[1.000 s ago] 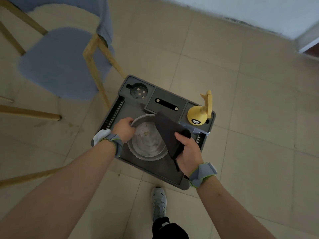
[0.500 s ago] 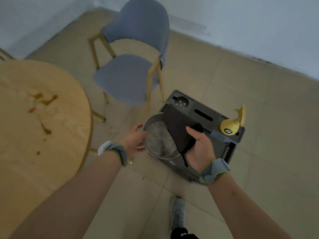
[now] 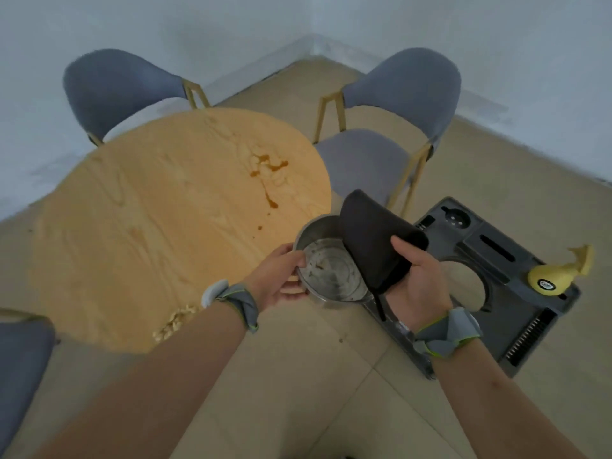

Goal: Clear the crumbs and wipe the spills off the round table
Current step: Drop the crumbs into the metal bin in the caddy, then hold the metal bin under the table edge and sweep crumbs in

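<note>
A round wooden table (image 3: 149, 210) fills the left middle. Brown spills (image 3: 266, 167) stain its far right part, and a pile of pale crumbs (image 3: 174, 321) lies by its near edge. My left hand (image 3: 281, 276) grips the rim of a steel bowl (image 3: 328, 270), held in the air beside the table's right edge; bits of debris sit inside it. My right hand (image 3: 414, 276) holds a folded dark cloth (image 3: 374, 240) just right of the bowl, partly covering its rim.
A grey tray unit (image 3: 516, 260) lies on the tiled floor at right, with an empty round hole and a yellow sprayer (image 3: 556, 273) on it. Grey-blue chairs stand behind the table (image 3: 112, 91), to its right (image 3: 390, 127) and at the near left (image 3: 20, 369).
My left hand has lifted the bowl out of the grey tray unit and carried it left to the table's edge. My right hand came along with the cloth. The view swung onto the table.
</note>
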`<move>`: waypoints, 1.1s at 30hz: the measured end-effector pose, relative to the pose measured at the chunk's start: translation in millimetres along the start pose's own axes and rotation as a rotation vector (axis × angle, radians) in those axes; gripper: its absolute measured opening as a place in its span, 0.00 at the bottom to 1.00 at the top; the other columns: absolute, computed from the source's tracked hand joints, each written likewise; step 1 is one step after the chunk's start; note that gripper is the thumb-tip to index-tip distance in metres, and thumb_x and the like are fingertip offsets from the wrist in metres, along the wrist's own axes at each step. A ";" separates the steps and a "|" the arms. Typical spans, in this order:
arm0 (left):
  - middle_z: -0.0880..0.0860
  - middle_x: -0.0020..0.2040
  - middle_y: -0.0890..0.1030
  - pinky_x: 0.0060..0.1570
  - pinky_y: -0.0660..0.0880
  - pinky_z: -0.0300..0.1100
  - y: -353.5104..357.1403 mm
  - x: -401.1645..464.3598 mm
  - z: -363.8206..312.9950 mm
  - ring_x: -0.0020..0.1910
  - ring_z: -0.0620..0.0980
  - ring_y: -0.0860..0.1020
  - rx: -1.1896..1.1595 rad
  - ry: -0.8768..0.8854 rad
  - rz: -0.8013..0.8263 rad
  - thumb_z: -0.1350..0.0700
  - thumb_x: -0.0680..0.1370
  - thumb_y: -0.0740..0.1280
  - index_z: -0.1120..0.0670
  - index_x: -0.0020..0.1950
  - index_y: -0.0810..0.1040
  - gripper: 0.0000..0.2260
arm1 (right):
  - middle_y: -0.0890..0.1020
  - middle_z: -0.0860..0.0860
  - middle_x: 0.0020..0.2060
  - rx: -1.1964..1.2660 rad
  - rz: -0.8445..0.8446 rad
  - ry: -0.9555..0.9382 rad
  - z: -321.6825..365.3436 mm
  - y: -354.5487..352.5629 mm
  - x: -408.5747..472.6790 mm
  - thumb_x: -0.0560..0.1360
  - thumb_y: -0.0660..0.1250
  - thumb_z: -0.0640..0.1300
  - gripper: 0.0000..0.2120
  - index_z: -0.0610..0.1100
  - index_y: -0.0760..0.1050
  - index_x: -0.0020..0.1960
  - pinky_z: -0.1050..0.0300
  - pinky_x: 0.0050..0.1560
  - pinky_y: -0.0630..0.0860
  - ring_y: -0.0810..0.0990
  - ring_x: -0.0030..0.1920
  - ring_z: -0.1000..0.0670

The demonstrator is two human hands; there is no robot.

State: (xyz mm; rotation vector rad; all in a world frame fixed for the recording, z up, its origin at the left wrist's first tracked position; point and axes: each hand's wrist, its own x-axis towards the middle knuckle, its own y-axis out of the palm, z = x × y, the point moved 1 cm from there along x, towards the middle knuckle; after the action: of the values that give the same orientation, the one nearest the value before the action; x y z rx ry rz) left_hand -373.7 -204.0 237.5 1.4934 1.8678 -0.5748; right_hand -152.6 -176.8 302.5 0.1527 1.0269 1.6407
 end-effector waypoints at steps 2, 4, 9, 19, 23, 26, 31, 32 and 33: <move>0.57 0.53 0.80 0.40 0.82 0.48 -26.6 -21.8 12.8 0.46 0.58 0.81 -0.041 0.010 -0.034 0.56 0.68 0.66 0.45 0.55 0.79 0.16 | 0.82 0.47 0.60 -0.001 0.064 0.067 -21.1 22.0 -3.0 0.81 0.58 0.42 0.16 0.43 0.74 0.66 0.45 0.62 0.75 0.80 0.61 0.44; 0.56 0.51 0.80 0.39 0.82 0.47 -36.7 -36.9 21.4 0.46 0.58 0.82 -0.065 0.012 -0.039 0.56 0.68 0.66 0.46 0.55 0.79 0.16 | 0.81 0.46 0.62 -0.024 0.117 0.084 -30.1 33.1 -5.1 0.80 0.59 0.43 0.17 0.42 0.72 0.69 0.45 0.59 0.76 0.80 0.62 0.43; 0.56 0.51 0.81 0.41 0.82 0.49 -74.2 -89.7 69.6 0.45 0.58 0.81 -0.150 -0.045 -0.100 0.57 0.69 0.65 0.45 0.52 0.81 0.14 | 0.80 0.45 0.63 -0.075 0.188 0.203 -76.5 70.7 -21.3 0.77 0.64 0.43 0.21 0.42 0.72 0.69 0.41 0.66 0.71 0.78 0.64 0.42; 0.54 0.54 0.82 0.42 0.82 0.49 -132.3 -127.3 155.6 0.48 0.57 0.80 -0.246 -0.109 -0.193 0.57 0.68 0.65 0.40 0.52 0.82 0.17 | 0.82 0.46 0.60 -0.140 0.219 0.369 -168.7 91.4 -43.5 0.79 0.61 0.42 0.15 0.44 0.76 0.64 0.41 0.68 0.70 0.80 0.61 0.43; 0.54 0.55 0.81 0.40 0.82 0.48 -156.1 -130.6 189.6 0.49 0.57 0.80 -0.223 -0.144 -0.175 0.56 0.67 0.66 0.37 0.53 0.82 0.19 | 0.81 0.45 0.62 -0.157 0.207 0.390 -198.0 87.5 -46.5 0.79 0.61 0.42 0.16 0.43 0.74 0.66 0.42 0.69 0.68 0.78 0.64 0.42; 0.55 0.59 0.79 0.39 0.82 0.47 -176.1 -133.2 215.4 0.51 0.58 0.80 -0.217 -0.201 -0.132 0.56 0.68 0.66 0.37 0.54 0.81 0.19 | 0.81 0.46 0.62 -0.158 0.198 0.356 -218.7 90.0 -40.3 0.81 0.59 0.41 0.15 0.44 0.75 0.65 0.45 0.66 0.71 0.79 0.63 0.44; 0.55 0.60 0.78 0.41 0.82 0.49 -208.3 -136.1 248.0 0.52 0.58 0.79 -0.195 -0.248 -0.114 0.56 0.68 0.66 0.38 0.58 0.80 0.21 | 0.82 0.50 0.60 -0.280 0.219 0.199 -239.8 103.6 -13.9 0.80 0.61 0.39 0.13 0.48 0.81 0.59 0.54 0.60 0.78 0.80 0.62 0.49; 0.55 0.60 0.79 0.42 0.83 0.50 -217.5 -134.7 252.2 0.53 0.59 0.79 -0.200 -0.255 -0.121 0.56 0.68 0.66 0.39 0.58 0.80 0.21 | 0.83 0.51 0.58 -0.364 0.212 0.140 -243.4 108.8 -5.9 0.78 0.63 0.40 0.13 0.50 0.83 0.55 0.54 0.58 0.78 0.81 0.61 0.49; 0.57 0.60 0.79 0.43 0.83 0.51 -227.2 -132.5 256.0 0.53 0.59 0.79 -0.208 -0.260 -0.130 0.56 0.68 0.66 0.39 0.57 0.80 0.20 | 0.84 0.52 0.57 -0.482 0.188 0.080 -247.2 113.7 2.0 0.76 0.65 0.42 0.11 0.52 0.84 0.53 0.54 0.58 0.78 0.81 0.60 0.50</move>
State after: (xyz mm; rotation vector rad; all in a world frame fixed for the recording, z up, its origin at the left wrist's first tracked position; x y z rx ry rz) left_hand -519.2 -528.1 145.0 1.1135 1.7686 -0.5848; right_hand -380.6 -305.4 228.3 -0.1444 0.6632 2.0325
